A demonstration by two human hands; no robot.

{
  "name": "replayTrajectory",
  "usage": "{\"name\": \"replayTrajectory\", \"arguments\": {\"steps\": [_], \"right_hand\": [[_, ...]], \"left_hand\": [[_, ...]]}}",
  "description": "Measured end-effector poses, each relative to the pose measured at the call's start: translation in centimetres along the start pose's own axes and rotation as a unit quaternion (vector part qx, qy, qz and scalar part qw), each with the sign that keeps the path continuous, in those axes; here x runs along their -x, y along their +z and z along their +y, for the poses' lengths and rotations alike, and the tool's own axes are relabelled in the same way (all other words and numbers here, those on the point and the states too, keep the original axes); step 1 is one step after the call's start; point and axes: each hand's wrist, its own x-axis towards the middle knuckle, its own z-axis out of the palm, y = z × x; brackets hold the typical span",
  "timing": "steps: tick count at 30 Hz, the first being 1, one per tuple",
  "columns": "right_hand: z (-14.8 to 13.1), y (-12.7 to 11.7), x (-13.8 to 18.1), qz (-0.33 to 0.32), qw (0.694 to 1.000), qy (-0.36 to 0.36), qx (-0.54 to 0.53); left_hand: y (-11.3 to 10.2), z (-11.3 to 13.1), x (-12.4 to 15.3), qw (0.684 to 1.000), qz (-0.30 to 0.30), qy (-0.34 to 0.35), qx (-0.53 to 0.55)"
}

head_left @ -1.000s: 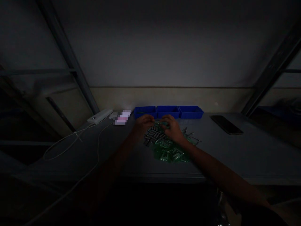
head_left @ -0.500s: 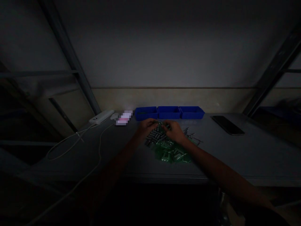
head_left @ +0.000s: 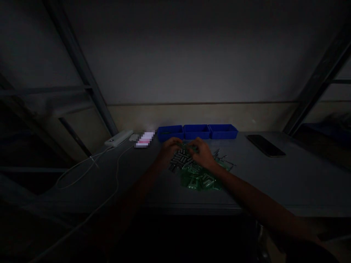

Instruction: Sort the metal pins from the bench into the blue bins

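The scene is very dark. My left hand (head_left: 169,149) and my right hand (head_left: 201,151) meet over a heap of small green circuit boards (head_left: 197,175) and dark cylindrical parts (head_left: 179,159) on a grey table (head_left: 274,179). Both hands have curled fingers pinched together on a small green piece (head_left: 187,147) held between them. What exactly the piece is stays too dim to name. Three blue bins (head_left: 196,131) stand in a row just behind my hands.
A black phone (head_left: 265,145) lies at the right of the table. At the back left sit a white power bank (head_left: 119,137) with white cables (head_left: 90,164) trailing off the table and a lit phone (head_left: 145,138). Metal shelf frames rise on both sides.
My hands stay together over the heap, shifting only slightly. The view has drifted a little.
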Motion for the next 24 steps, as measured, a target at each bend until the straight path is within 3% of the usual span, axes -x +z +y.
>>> {"name": "replayTrajectory", "arguments": {"steps": [4, 8, 15, 18, 20, 22, 24], "right_hand": [[0.0, 0.0, -0.1, 0.003, 1.000, 0.011, 0.003], [0.0, -0.1, 0.0, 0.002, 0.999, 0.006, 0.031], [0.2, -0.3, 0.3, 0.047, 0.992, -0.090, 0.070], [0.2, -0.3, 0.4, 0.016, 0.991, -0.113, 0.072], [0.1, -0.4, 0.3, 0.003, 0.991, -0.116, 0.070], [0.2, -0.7, 0.1, 0.003, 0.991, -0.112, 0.070], [0.5, -1.1, -0.2, 0.014, 0.992, -0.102, 0.076]], "left_hand": [[0.1, 0.3, 0.0, 0.999, 0.023, -0.017, 0.043], [0.0, 0.5, 0.2, 0.996, 0.001, -0.056, 0.065], [0.0, 0.5, 0.0, 0.977, -0.011, -0.187, 0.103], [-0.3, 0.7, 0.1, 0.983, -0.058, -0.147, 0.096], [-0.8, 0.8, 0.0, 0.993, -0.049, -0.087, 0.061], [-1.7, 1.2, -0.7, 1.000, 0.011, -0.029, 0.002], [-2.7, 1.7, -2.1, 0.990, 0.117, 0.007, -0.077]]}}
